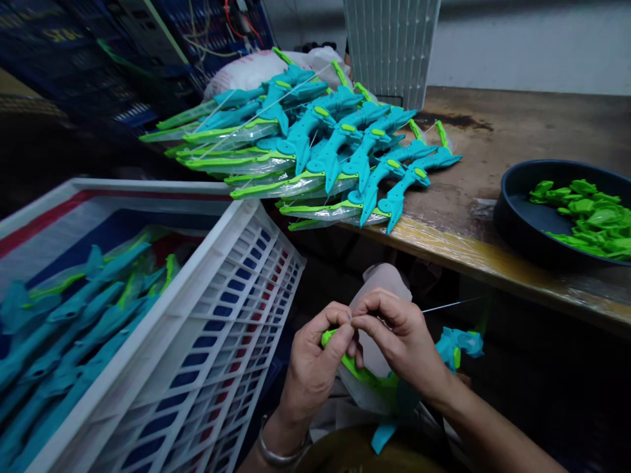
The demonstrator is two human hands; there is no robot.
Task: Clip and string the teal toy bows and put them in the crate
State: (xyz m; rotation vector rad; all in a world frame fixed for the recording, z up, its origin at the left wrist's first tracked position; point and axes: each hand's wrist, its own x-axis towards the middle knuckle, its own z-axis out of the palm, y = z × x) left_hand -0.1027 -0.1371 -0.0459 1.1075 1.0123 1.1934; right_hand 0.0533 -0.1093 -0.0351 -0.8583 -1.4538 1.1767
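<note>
A toy bow with a turquoise body (458,343) and green limbs (367,376) lies across my lap. My left hand (315,368) is closed around the tip of one green limb. Against that tip, the thumb and forefinger of my right hand (394,335) pinch the thin white bowstring (444,307), which runs out behind the hand to the right. Fingertips of both hands meet there, so the string's end is hidden. My right forearm covers part of the bow's body.
Similar toy bows (335,144) are heaped on the wooden table (493,131). A dark round tray (513,223) of small green parts stands at right. At left, a white plastic crate (221,289) holds more turquoise pieces (73,322). The table's front edge lies just beyond my hands.
</note>
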